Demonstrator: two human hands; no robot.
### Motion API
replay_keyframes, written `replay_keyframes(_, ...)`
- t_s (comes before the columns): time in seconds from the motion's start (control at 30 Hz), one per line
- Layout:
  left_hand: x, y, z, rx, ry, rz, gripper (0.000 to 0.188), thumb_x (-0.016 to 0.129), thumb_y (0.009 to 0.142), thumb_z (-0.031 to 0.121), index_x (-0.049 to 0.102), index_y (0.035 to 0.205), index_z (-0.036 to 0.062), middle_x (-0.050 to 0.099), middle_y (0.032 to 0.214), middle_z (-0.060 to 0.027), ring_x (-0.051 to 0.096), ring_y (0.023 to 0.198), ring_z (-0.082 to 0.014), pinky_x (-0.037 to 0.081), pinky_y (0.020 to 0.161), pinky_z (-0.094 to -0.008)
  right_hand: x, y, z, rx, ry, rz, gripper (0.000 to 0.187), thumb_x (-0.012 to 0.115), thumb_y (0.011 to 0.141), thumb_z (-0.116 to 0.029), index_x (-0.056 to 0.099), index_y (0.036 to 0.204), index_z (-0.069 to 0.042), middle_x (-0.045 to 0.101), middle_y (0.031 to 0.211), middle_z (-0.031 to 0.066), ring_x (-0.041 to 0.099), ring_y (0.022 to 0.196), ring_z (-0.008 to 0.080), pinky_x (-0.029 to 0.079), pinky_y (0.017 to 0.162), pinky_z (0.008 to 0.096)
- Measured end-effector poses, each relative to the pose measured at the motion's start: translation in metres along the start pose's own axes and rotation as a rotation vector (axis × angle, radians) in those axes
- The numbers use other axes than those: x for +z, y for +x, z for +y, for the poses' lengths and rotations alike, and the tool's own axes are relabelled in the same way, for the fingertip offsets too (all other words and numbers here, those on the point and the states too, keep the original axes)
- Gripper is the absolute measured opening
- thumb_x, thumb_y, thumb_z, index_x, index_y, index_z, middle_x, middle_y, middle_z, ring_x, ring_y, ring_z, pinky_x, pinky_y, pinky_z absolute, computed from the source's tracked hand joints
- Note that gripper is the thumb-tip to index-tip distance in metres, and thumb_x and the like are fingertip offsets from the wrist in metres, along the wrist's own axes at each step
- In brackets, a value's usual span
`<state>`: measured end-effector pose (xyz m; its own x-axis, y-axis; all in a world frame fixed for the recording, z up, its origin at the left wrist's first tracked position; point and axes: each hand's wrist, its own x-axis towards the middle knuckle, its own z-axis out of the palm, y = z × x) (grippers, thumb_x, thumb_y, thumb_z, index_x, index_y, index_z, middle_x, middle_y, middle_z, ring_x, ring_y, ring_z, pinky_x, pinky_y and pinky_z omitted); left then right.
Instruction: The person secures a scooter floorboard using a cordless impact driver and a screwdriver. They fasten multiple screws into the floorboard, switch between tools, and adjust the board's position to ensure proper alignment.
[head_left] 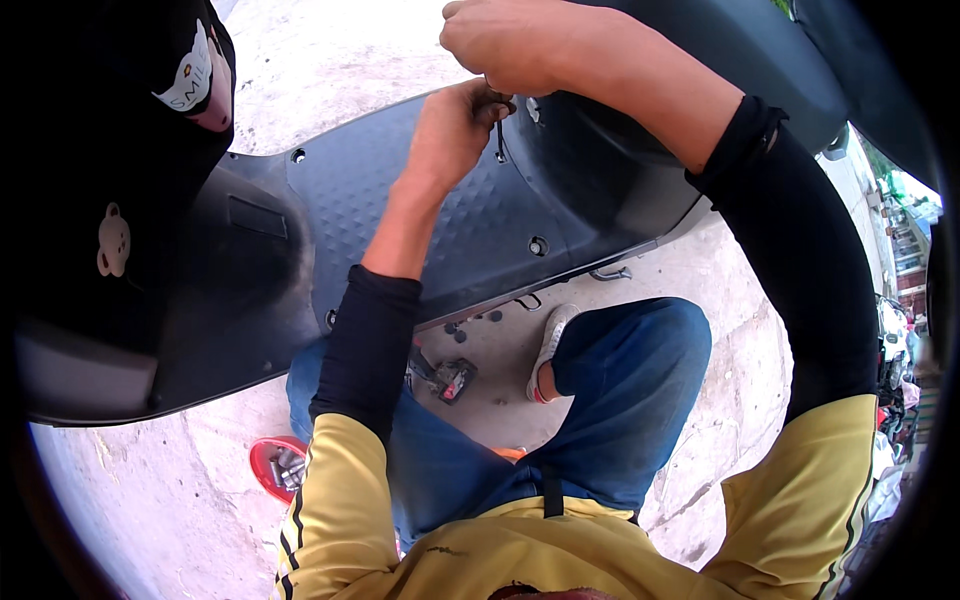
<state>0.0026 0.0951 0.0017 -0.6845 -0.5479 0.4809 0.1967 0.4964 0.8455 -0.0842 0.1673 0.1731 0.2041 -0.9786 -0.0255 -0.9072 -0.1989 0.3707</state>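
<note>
A dark scooter footboard (360, 215) with a dimpled surface lies across the middle of the view. My left hand (455, 130) is over its far side, fingers closed round a thin dark rod (501, 148). The rod points down to the footboard near a bolt hole; its exact kind does not show. Just above and to the right, my right hand (510, 40) is curled closed; whatever its fingers hold is hidden. Another recessed fastener (538, 246) sits in the footboard nearer to me, and a hole (298, 156) shows at its far left.
A red bowl (262, 470) holding metal parts stands on the concrete at the lower left. Between my legs lie a dark tool (450, 380) and several small black round pieces (460, 330). Black fabric with cartoon patches (115, 240) hangs at the left. The scooter seat (740, 60) rises at the right.
</note>
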Motion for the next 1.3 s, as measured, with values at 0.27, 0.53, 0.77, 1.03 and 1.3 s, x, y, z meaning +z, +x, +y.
replay_keyframes(0.27, 0.001, -0.004, 0.011, -0.111, 0.200, 0.038, 0.021, 0.077, 0.092, 0.012, 0.073, 0.108, -0.0002, 0.077, 0.087, -0.0163, 0.075, 0.082, -0.0310, 0.056, 0.077, -0.0408, -0.013, -0.010, -0.007, -0.082, -0.050, 0.028, 0.019, 0.069, 0.084, -0.005, 0.073, 0.100, 0.005, 0.068, 0.110, 0.0254, 0.070, 0.102, 0.0392, 0.058, 0.088, 0.0448)
replay_keyframes(0.53, 0.003, -0.001, -0.006, -0.017, 0.222, -0.087, 0.019, 0.077, 0.092, 0.012, 0.076, 0.109, 0.0037, 0.078, 0.092, -0.0154, 0.076, 0.087, -0.0343, 0.057, 0.079, -0.0439, -0.001, -0.023, -0.012, 0.063, 0.115, 0.260, 0.014, 0.069, 0.085, -0.006, 0.075, 0.093, 0.004, 0.068, 0.105, 0.0234, 0.070, 0.102, 0.0370, 0.058, 0.087, 0.0430)
replay_keyframes(0.77, 0.001, -0.007, 0.002, -0.006, 0.177, -0.061, 0.019, 0.077, 0.092, 0.015, 0.076, 0.108, 0.0040, 0.078, 0.093, -0.0152, 0.074, 0.086, -0.0365, 0.056, 0.079, -0.0447, -0.002, -0.012, -0.011, -0.017, 0.020, 0.037, 0.015, 0.070, 0.083, -0.005, 0.074, 0.095, 0.003, 0.067, 0.114, 0.0203, 0.069, 0.107, 0.0358, 0.058, 0.087, 0.0444)
replay_keyframes(1.03, 0.008, -0.005, 0.004, -0.074, 0.287, -0.013, 0.024, 0.080, 0.090, 0.020, 0.073, 0.103, 0.0015, 0.077, 0.092, -0.0165, 0.073, 0.086, -0.0380, 0.055, 0.078, -0.0458, 0.003, -0.020, -0.007, -0.116, -0.211, 0.205, 0.016, 0.070, 0.083, -0.003, 0.073, 0.096, 0.004, 0.067, 0.109, 0.0208, 0.069, 0.104, 0.0367, 0.058, 0.087, 0.0434)
replay_keyframes(1.3, -0.001, -0.005, 0.003, 0.061, 0.205, -0.089, 0.016, 0.075, 0.093, 0.014, 0.073, 0.104, 0.0015, 0.077, 0.090, -0.0147, 0.072, 0.084, -0.0373, 0.055, 0.076, -0.0457, -0.016, -0.012, -0.025, 0.121, -0.043, -0.076, 0.034, 0.076, 0.084, -0.007, 0.074, 0.117, -0.003, 0.065, 0.127, 0.0155, 0.068, 0.114, 0.0355, 0.060, 0.090, 0.0399)
